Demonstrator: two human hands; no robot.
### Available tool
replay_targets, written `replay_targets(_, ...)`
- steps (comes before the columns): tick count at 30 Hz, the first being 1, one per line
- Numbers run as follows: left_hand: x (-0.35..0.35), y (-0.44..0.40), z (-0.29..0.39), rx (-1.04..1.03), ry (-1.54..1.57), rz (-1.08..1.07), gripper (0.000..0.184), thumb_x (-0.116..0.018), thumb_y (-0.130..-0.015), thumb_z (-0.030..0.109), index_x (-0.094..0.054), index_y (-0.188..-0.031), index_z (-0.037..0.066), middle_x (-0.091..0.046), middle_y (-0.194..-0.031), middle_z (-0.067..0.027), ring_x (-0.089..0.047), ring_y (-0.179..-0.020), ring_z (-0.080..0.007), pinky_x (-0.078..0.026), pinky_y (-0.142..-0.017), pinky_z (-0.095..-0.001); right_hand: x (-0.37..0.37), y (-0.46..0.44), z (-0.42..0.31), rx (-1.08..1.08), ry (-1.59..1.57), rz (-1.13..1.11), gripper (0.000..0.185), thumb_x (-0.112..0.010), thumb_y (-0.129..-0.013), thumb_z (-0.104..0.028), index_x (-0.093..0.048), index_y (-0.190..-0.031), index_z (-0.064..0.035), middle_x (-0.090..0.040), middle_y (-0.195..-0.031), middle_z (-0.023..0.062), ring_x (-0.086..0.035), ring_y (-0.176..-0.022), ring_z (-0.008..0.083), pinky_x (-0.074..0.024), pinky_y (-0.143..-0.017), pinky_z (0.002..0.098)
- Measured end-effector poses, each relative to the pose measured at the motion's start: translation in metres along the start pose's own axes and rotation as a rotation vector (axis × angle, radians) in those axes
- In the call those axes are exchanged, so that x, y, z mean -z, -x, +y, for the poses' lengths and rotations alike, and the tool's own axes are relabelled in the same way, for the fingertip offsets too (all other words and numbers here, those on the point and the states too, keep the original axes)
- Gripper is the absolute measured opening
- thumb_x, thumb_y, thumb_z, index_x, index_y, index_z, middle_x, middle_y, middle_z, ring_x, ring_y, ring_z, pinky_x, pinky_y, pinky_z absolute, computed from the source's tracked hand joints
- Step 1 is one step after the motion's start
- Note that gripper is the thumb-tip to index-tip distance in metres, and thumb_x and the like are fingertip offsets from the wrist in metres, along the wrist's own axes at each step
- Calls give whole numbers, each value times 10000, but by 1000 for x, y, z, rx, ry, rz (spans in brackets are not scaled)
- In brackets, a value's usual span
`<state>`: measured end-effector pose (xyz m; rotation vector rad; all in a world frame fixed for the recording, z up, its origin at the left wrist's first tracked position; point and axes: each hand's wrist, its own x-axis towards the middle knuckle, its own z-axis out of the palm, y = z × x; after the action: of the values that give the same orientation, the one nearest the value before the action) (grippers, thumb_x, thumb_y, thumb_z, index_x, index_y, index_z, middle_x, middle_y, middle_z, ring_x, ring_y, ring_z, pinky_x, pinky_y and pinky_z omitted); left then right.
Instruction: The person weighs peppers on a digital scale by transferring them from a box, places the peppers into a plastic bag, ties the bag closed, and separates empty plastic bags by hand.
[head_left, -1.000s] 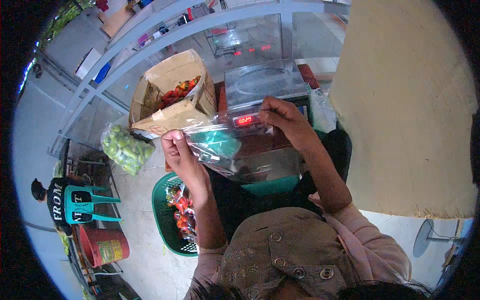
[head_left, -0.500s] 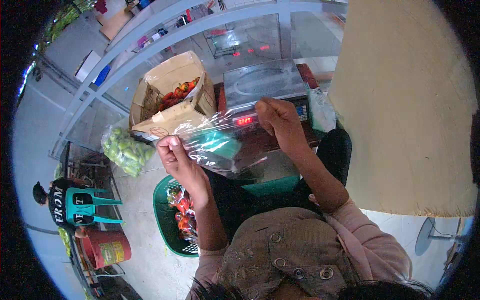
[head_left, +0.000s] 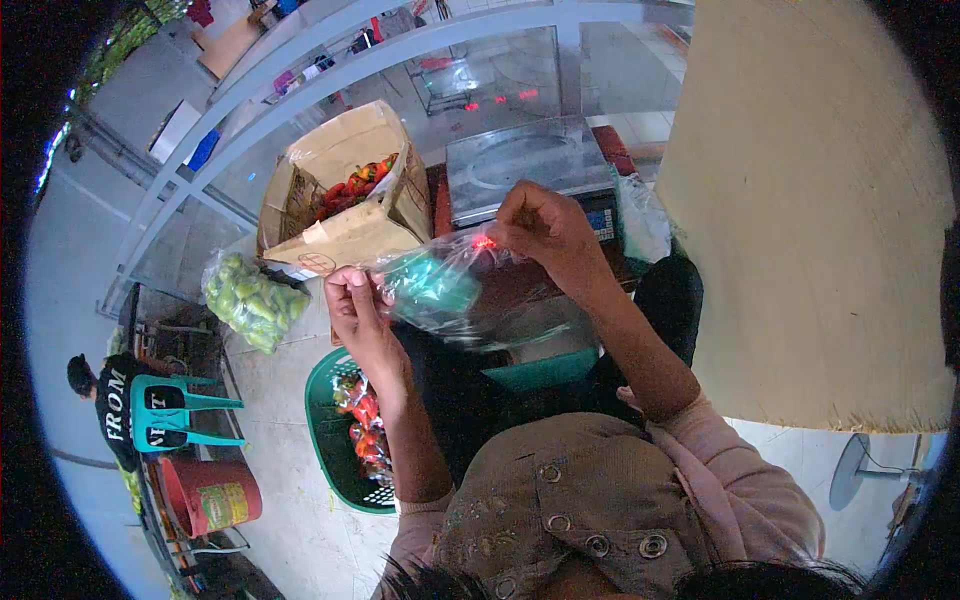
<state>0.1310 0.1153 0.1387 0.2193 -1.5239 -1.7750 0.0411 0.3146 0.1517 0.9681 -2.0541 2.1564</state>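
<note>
A clear plastic bag is stretched between my two hands, and something green shows through it. My left hand pinches its left side, in front of the cardboard box. My right hand pinches the upper right edge, just in front of the digital scale. The scale's red display glows through the plastic, partly covered by my right hand. Red peppers lie in the box.
A green basket with wrapped red peppers stands at lower left. Beyond it are a bag of green peppers, a red bucket and a person on a teal chair. A pale board rises at right.
My right hand has moved slightly left and up, nearer to my left hand. The bag now hangs slacker and bunches below the fingers. Both hands keep their pinch.
</note>
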Motion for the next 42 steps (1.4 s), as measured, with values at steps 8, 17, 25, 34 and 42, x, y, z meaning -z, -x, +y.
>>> replay_targets(8,12,-3,-11,-10,-79,-71,146,-537,-921,176,-516,-977,43,-544,-899,-22,-465,-778,-88,-375,-715,-235,-5,0,3,-43,-94,19,196,-619,-855,-192,-519,-759,-53,-484,-639,-21,-451,-548,51,-380,-503,223)
replay_targets(17,-28,19,21,-354,-412,16,214,-577,-865,119,-551,-1032,-13,-562,-1043,-92,-505,-985,-186,-375,-878,-304,-9,1,2,-12,-67,-29,165,-587,-876,-191,-527,-814,-51,-496,-671,-28,-463,-580,48,-395,-544,212)
replay_targets(25,-59,32,19,-344,-525,-314,106,-655,-778,47,-606,-866,15,-565,-780,-89,-533,-720,-185,-427,-686,-280,-13,6,3,20,19,-54,266,-578,-878,-232,-513,-708,-38,-453,-628,-23,-410,-578,48,-356,-522,236)
replay_targets(34,-59,30,15,-381,-496,-264,52,-615,-819,48,-605,-817,-3,-547,-727,-80,-503,-673,-164,-410,-641,-269,-10,9,-9,-70,-96,-83,162,-612,-841,-159,-546,-772,-27,-509,-668,-29,-470,-677,40,-396,-610,224)
replay_targets(42,-64,31,22,-448,-565,-300,19,-605,-800,-8,-601,-813,5,-546,-745,-84,-506,-683,-189,-413,-640,-284,-8,10,1,-14,-83,-129,198,-609,-864,-187,-538,-757,-35,-507,-663,-31,-433,-522,39,-368,-469,215)
